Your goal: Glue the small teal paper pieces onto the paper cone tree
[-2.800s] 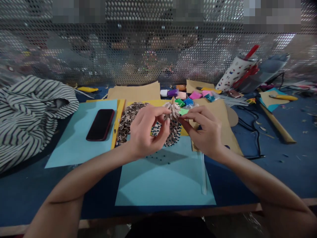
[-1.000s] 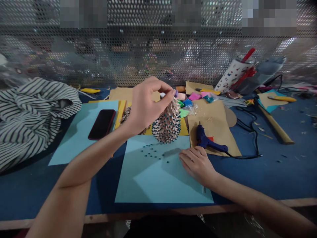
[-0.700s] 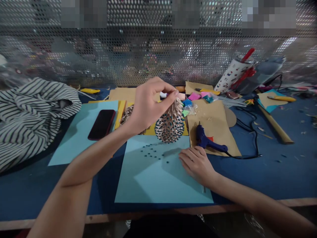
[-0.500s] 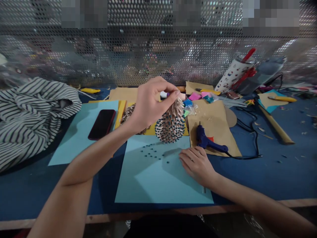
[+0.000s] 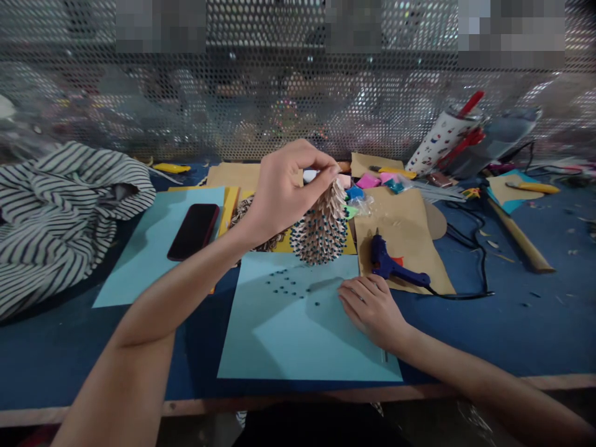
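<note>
My left hand (image 5: 293, 189) pinches the narrow top of a cone-shaped ornament (image 5: 320, 233) between thumb and fingers. Pale pointed scales cover this ornament, many tipped with dark teal beads. It hangs over the far edge of a light blue sheet (image 5: 288, 347), wide end down. Several small teal beads (image 5: 286, 285) lie loose on that sheet. My right hand (image 5: 370, 310) rests palm down on the sheet's right side, fingers loosely bent and lying on the paper. A thin metal piece (image 5: 384, 356) pokes out beneath its wrist side; the rest is hidden.
Right of centre, a blue glue gun (image 5: 388, 264) lies on brown paper (image 5: 410, 214), its cord trailing right. A phone (image 5: 194, 231) and striped cloth (image 5: 69, 217) are at left. Behind stand a patterned tumbler (image 5: 435, 139) and a perforated metal panel (image 5: 261, 112).
The view has shifted very slightly. My left hand still holds the ornament, which is a touch higher and tilted a little differently. My right hand keeps its place on the sheet.
</note>
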Demonstrator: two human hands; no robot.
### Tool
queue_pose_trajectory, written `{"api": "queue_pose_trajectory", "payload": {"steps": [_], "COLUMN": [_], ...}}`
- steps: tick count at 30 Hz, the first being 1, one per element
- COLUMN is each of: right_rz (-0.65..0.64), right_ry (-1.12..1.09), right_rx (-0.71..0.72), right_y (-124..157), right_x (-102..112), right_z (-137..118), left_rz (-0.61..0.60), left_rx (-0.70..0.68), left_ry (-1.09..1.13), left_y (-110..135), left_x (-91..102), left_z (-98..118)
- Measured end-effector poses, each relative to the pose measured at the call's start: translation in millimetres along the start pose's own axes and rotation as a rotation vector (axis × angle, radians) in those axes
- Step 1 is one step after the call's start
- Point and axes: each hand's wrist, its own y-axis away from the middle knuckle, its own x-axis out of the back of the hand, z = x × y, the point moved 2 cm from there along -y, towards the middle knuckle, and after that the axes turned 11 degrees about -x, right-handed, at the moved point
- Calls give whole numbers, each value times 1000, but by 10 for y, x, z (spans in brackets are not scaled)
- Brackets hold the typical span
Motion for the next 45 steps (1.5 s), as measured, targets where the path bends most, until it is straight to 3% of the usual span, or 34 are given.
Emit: {"api": "queue_pose_trajectory", "payload": {"steps": [17,20,22,23,24,25,27,29,32,35,45], "right_rz": [-4,-13,30,54,65,22,-56,-149,-225,-185,-193], "right_ry": [-9,-68,-70,-55,-44,-21,36,88,71,-1,-100], "right_rx": [15,-13,-117,-192,-273,-333,-401,-429,-414,-385,-429], "right_y": [12,-7,-31,-39,-40,-33,12,93,223,289,195], "right_x": [17,116,221,272,314,335,334,271,134,42,13], "right_z": [-3,99,264,370,486,599,799,943,1049,1094,1264], "left_rz": [-64,91,220,187,58,-159,-495,-652,-753,-813,-840], "left_rx": [-27,-155,-330,-437,-560,-617,-585,-557,-527,-510,-493], "left_ry": [5,-139,-213,-198,-135,-127,-132,-123,-116,-113,-85], "left_y": [153,259,421,524,639,759,989,1158,1278,1310,1256], "left_x": [28,33,-35,-115,-225,-361,-614,-804,-978,-1068,-1167], "left_z": [126,270,422,503,582,643,707,731,709,672,657]}}
